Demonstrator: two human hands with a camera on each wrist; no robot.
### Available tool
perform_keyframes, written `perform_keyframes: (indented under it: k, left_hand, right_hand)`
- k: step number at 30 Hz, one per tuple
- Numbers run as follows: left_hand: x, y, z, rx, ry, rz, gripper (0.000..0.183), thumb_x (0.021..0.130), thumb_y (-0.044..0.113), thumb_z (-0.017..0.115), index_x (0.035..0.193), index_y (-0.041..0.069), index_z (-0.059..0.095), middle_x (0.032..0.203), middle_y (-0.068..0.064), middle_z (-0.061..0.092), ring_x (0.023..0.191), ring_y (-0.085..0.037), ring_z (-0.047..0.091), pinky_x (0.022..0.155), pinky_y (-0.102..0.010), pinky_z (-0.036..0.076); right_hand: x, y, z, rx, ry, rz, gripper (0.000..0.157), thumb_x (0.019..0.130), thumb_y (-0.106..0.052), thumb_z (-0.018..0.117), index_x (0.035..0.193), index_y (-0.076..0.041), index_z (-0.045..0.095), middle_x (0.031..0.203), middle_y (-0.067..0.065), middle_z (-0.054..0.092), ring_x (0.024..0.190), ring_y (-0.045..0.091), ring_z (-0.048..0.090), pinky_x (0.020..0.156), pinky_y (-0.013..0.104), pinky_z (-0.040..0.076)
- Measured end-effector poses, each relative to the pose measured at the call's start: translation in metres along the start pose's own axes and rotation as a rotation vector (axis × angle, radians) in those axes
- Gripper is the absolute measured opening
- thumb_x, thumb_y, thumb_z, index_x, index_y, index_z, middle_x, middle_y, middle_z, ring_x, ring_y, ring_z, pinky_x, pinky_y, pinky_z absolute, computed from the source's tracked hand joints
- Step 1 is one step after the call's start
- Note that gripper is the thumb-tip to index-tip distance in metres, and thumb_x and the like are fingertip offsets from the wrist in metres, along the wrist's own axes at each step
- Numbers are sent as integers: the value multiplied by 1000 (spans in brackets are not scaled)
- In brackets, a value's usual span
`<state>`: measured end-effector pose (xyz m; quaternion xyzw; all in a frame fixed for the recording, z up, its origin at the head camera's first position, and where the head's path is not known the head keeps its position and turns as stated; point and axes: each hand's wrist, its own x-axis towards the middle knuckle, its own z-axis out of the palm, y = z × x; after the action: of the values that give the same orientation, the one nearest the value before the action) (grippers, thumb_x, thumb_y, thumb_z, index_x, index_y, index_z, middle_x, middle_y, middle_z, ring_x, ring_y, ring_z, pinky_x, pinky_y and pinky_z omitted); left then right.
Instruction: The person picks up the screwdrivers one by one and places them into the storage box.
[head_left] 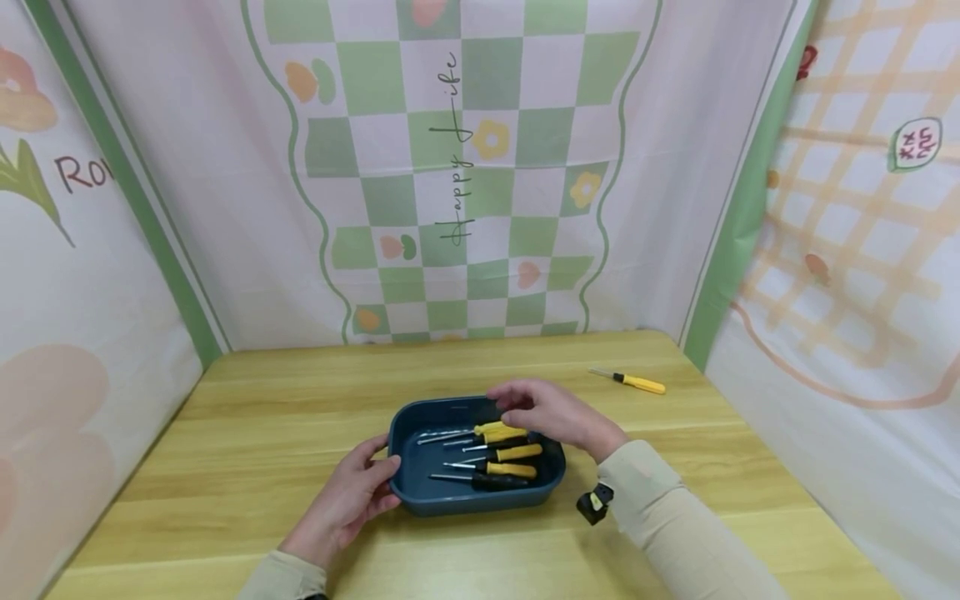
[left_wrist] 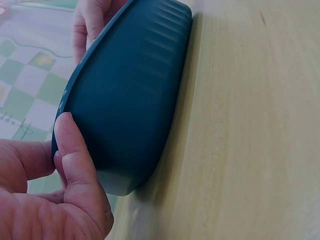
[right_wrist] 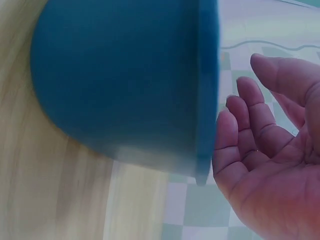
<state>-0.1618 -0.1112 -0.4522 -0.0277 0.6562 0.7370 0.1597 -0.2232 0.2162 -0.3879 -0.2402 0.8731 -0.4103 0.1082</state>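
Observation:
A dark blue rectangular bin (head_left: pixel 472 503) sits on the table, several screwdrivers lying in it. Most have yellow handles, such as the screwdriver (head_left: pixel 517 452) near the middle; a black-handled screwdriver (head_left: pixel 501 482) lies nearest the front wall. My left hand (head_left: pixel 352 492) grips the bin's left end, its thumb at the rim. In the left wrist view, the fingers of that hand (left_wrist: pixel 70 185) hold the edge of the bin (left_wrist: pixel 125 90). Above the bin's right back corner is my right hand (head_left: pixel 551 412), fingers loosely bent and holding nothing; it partly hides some yellow handles.
One yellow-and-black screwdriver (head_left: pixel 637 382) lies alone on the wooden table (head_left: pixel 285 400), toward the back right. Printed cloth curtains (head_left: pixel 517 292) enclose the table at the back and both sides. A small black device (head_left: pixel 595 504) is fixed at the right wrist.

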Motion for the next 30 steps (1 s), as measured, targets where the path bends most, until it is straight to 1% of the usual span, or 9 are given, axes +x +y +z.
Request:
perform_keyframes:
  k: [5,10,13,17,22,30]
  left_hand:
    - [0,0,-1,0,-1,3,56,108,16,57,159,7,37,111,-15,55,73,-13,61,64,-21,58]
    - [-1,-1,-1,0,-1,7,56,108,16,57,159,7,36,111,-15,54,73,-13,61,63,-21,58]
    - [-1,-1,-1,1,-2,11,56,108,16,57,159,7,36,110,-15,54,73,-13,61,63,-21,58]
    - [0,-1,-1,0,-2,12,55,108,15,56,159,7,36,109,-14,54,73,-13,60,63,-20,58]
    - [0,-1,-1,0,2,6,54,109,15,55,159,8,37,110,-15,53,73,-13,60,63,-20,58]
    - [0,-1,0,-2,3,7,55,108,15,56,159,7,36,110,-15,54,73,-13,60,63,-21,58]
  right_hand:
    - [-2,2,-7,-21,55,-4,42,103,-22,65,144,-14,61,132,6,66,117,24,61,100,45,56]
    - [-4,7,-12,-18,104,7,46,103,-28,66,147,-17,59,140,8,63,128,35,58,105,50,53]
    - [-5,10,-16,-14,135,25,48,102,-32,68,148,-18,58,144,9,61,134,38,55,108,54,51]
    - [-7,15,-21,-18,175,47,51,102,-33,69,148,-17,58,146,12,60,137,38,52,109,57,49]
    - [-8,23,-28,-27,198,57,52,102,-35,68,150,-16,56,151,14,56,141,39,49,111,59,47]
    - [-12,35,-38,-65,242,76,55,102,-37,67,152,-17,53,154,10,54,143,37,47,114,62,42]
